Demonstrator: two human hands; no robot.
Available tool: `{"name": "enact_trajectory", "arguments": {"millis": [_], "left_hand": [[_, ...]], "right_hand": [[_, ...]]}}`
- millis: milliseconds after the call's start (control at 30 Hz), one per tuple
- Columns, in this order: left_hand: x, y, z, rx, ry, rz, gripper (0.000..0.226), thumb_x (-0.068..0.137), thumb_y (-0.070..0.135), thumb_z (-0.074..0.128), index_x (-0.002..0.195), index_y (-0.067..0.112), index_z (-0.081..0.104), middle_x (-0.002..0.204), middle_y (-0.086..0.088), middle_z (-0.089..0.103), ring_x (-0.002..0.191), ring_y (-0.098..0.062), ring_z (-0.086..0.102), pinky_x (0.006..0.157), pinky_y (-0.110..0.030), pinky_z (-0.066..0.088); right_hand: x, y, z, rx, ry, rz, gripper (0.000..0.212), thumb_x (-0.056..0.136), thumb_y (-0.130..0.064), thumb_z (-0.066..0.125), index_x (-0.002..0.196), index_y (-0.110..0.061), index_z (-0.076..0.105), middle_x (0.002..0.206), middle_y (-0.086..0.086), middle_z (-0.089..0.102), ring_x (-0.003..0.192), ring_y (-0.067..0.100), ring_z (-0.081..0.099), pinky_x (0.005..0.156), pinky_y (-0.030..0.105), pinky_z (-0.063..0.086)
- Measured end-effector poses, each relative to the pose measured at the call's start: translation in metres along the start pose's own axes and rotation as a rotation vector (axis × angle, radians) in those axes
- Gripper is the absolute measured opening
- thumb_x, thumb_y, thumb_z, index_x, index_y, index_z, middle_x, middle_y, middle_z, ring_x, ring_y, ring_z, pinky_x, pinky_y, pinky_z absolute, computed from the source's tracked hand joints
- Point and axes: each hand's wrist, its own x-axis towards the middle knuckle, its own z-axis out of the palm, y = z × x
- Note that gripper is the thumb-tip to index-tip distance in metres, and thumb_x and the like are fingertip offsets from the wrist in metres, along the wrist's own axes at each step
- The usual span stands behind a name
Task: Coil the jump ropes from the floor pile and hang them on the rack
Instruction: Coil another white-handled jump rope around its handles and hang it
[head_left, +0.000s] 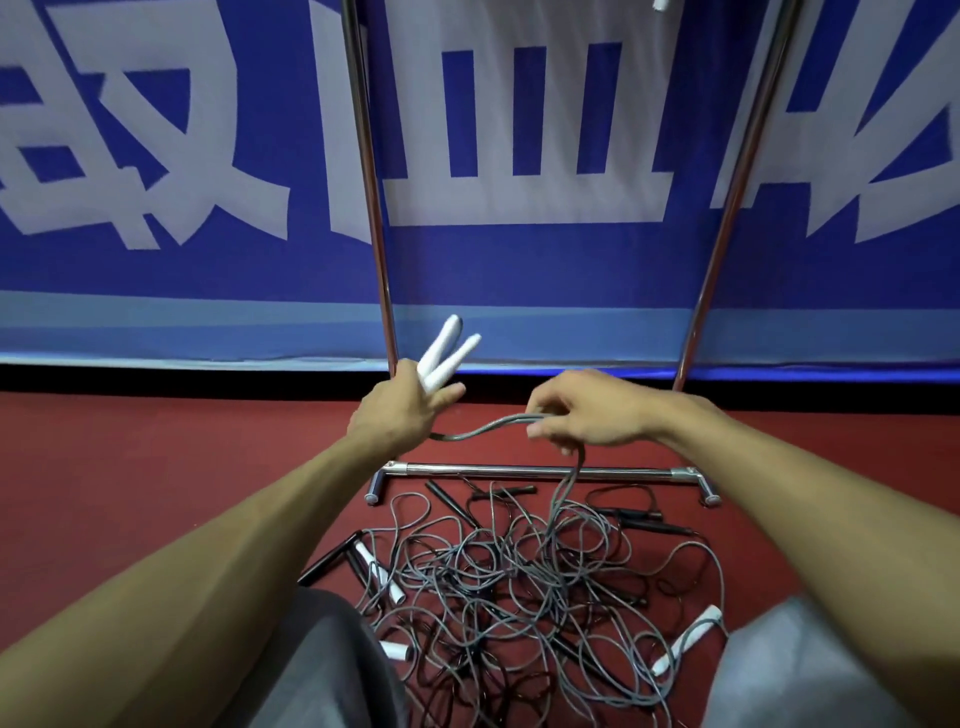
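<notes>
While the left hand (400, 415) curls round both white handles (441, 358) of one jump rope, the right hand (587, 410) pinches its grey cord (483, 428) in bent fingers, and the cord drops from there into the floor pile (509, 587). I judge the cord light, limp and smooth, and likely to snag in the tangle. So I would draw it out slowly and gather loops near the handles, the stiff parts worth gripping. More black and white handles lie scattered among the loops. Underneath is a red floor (156, 467). The chrome rack (530, 471) stands just beyond the pile, before a blue banner (519, 260) with white lettering.
</notes>
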Motion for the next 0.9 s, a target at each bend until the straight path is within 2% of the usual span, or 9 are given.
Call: {"name": "enact_trajectory", "arguments": {"millis": [100,167,300,367,500,633,700,800,900], "left_hand": [[-0.005,0.009,-0.002,0.027,-0.15,-0.01,0.062,0.089,0.072,0.029,0.099,0.017,0.056,0.078,-0.002,0.056,0.055,-0.017,0.044,0.051,-0.031,0.033],[-0.015,0.025,-0.004,-0.028,-0.235,0.015,0.057,0.095,0.063,0.025,0.077,0.012,0.045,0.069,-0.005,0.045,0.057,-0.019,0.04,0.053,-0.031,0.03],[-0.033,0.051,-0.01,0.029,-0.356,0.198,0.07,0.091,0.069,0.012,0.077,0.016,0.054,0.075,-0.003,0.053,0.074,-0.022,0.049,0.069,-0.032,0.039],[-0.038,0.061,-0.01,0.027,-0.384,0.314,0.068,0.085,0.078,0.021,0.076,0.019,0.054,0.071,0.0,0.054,0.069,-0.019,0.05,0.066,-0.034,0.04],[-0.041,0.074,-0.014,-0.097,-0.335,0.454,0.031,0.091,0.041,0.054,0.066,0.026,0.042,0.062,0.005,0.043,0.054,-0.012,0.037,0.055,-0.032,0.03],[-0.04,0.07,-0.018,-0.544,-0.306,0.285,0.016,0.072,0.027,0.039,0.073,0.013,0.047,0.055,0.0,0.045,0.041,-0.01,0.031,0.044,-0.022,0.025],[-0.034,0.064,-0.019,-0.743,-0.246,0.185,0.021,0.075,0.022,0.038,0.085,0.01,0.053,0.055,-0.006,0.044,0.04,-0.013,0.026,0.046,-0.019,0.021],[-0.027,0.056,-0.021,-0.885,-0.209,0.072,0.034,0.09,0.009,0.03,0.112,0.012,0.055,0.054,-0.008,0.043,0.041,-0.012,0.021,0.046,-0.019,0.017],[-0.022,0.048,-0.017,-0.919,-0.175,0.007,0.037,0.09,0.004,0.024,0.11,0.009,0.055,0.054,-0.007,0.045,0.04,-0.012,0.02,0.046,-0.017,0.018]], "right_hand": [[-0.002,0.009,-0.011,0.057,0.166,0.026,0.018,0.094,-0.024,0.061,0.082,-0.013,0.068,0.062,-0.003,0.064,0.057,0.007,0.063,0.06,0.015,0.048],[-0.003,0.012,-0.017,0.063,0.257,0.032,0.018,0.093,-0.026,0.063,0.078,-0.016,0.068,0.059,-0.004,0.063,0.052,0.006,0.062,0.059,0.017,0.047],[-0.003,0.016,-0.022,0.155,0.431,0.074,0.016,0.084,-0.028,0.073,0.075,-0.015,0.071,0.056,-0.004,0.063,0.041,0.005,0.055,0.046,0.017,0.044],[-0.004,0.018,-0.025,0.163,0.507,0.105,0.019,0.077,-0.034,0.079,0.072,-0.016,0.074,0.06,-0.005,0.067,0.046,-0.001,0.053,0.05,0.016,0.042],[-0.003,0.019,-0.027,0.283,0.588,0.197,0.027,0.068,-0.041,0.084,0.063,-0.017,0.071,0.055,-0.007,0.064,0.051,0.002,0.05,0.054,0.02,0.039],[-0.007,0.015,-0.026,0.716,0.386,0.28,0.023,0.079,-0.034,0.076,0.072,-0.015,0.065,0.064,0.002,0.052,0.062,0.017,0.045,0.062,0.029,0.034],[-0.01,0.012,-0.027,0.855,0.23,0.322,0.012,0.091,-0.025,0.06,0.09,-0.015,0.068,0.066,0.0,0.052,0.063,0.015,0.046,0.07,0.033,0.039],[-0.008,0.007,-0.024,0.972,0.075,0.35,0.028,0.099,-0.017,0.042,0.09,-0.008,0.067,0.063,-0.002,0.047,0.053,0.011,0.042,0.08,0.042,0.051],[-0.007,-0.004,-0.02,0.924,-0.036,0.345,0.031,0.103,-0.024,0.04,0.094,-0.004,0.062,0.064,0.0,0.046,0.048,0.008,0.039,0.065,0.034,0.054]]}}
